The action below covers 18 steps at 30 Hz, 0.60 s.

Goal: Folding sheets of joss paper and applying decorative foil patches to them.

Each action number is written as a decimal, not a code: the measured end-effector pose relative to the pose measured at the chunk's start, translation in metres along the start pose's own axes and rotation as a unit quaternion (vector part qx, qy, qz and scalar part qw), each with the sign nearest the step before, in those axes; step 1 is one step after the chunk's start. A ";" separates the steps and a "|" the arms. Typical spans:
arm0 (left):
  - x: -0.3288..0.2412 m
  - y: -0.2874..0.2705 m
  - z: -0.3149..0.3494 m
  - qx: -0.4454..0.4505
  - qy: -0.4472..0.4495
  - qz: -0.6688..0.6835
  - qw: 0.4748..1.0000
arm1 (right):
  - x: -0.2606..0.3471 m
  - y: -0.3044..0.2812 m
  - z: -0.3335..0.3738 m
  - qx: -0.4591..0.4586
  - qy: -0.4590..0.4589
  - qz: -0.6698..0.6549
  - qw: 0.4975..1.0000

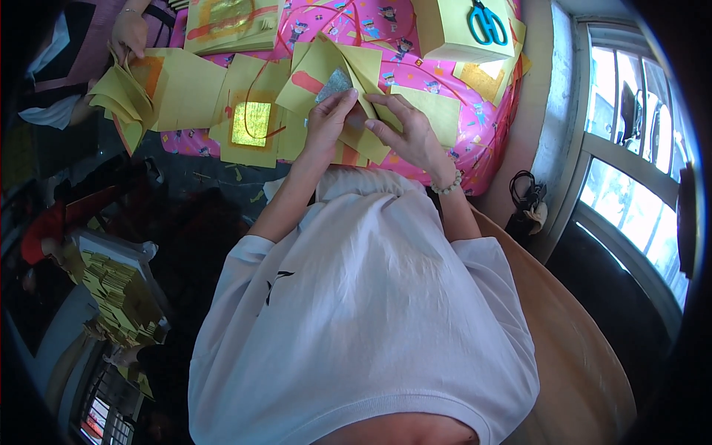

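Observation:
My left hand [329, 124] pinches yellow paper sheets [302, 87] between thumb and fingers, beside a silver foil patch [335, 83] and a red mark. From the right, my right hand [409, 133] has its thumb and index finger at the raised edge of the same sheets, gripping it; the exact contact is partly hidden. A bead bracelet circles my right wrist. Left of my hands lies a yellow sheet with a gold foil square [251, 123], crossed by a thin red cord [248, 111]. Another plain yellow sheet [434, 117] lies beneath and right of my right hand.
A pink patterned cloth [480, 137] covers the table. Teal-handled scissors [486, 25] rest on a thick yellow paper stack [451, 38] at the far right. Another stack [231, 35] sits at the far left. Another person's hand [130, 34] holds folded yellow sheets [127, 96].

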<state>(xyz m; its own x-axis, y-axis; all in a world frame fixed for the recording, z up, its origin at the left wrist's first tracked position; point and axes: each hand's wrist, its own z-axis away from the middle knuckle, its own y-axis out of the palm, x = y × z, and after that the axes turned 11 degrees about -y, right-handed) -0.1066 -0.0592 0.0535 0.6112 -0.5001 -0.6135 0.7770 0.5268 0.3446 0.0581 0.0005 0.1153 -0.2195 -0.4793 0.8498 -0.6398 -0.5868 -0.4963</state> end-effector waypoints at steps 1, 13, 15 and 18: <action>0.001 0.000 -0.001 -0.006 0.000 -0.002 1.000 | 0.001 -0.001 0.000 0.005 0.018 -0.013 1.000; 0.000 0.003 0.003 0.005 0.011 0.000 1.000 | 0.000 0.000 0.002 0.016 0.037 -0.047 0.998; -0.001 0.004 0.003 0.005 0.014 -0.003 1.000 | 0.001 -0.001 0.002 0.015 0.035 -0.044 0.998; -0.001 0.005 0.002 0.003 0.012 -0.001 1.000 | -0.001 -0.001 0.001 0.022 0.042 -0.054 0.997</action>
<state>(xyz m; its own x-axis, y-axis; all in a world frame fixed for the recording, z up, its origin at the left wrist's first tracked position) -0.1034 -0.0572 0.0569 0.6057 -0.4843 -0.6313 0.7792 0.5218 0.3473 0.0591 0.0007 0.1148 -0.2134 -0.3572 0.9093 -0.6301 -0.6610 -0.4075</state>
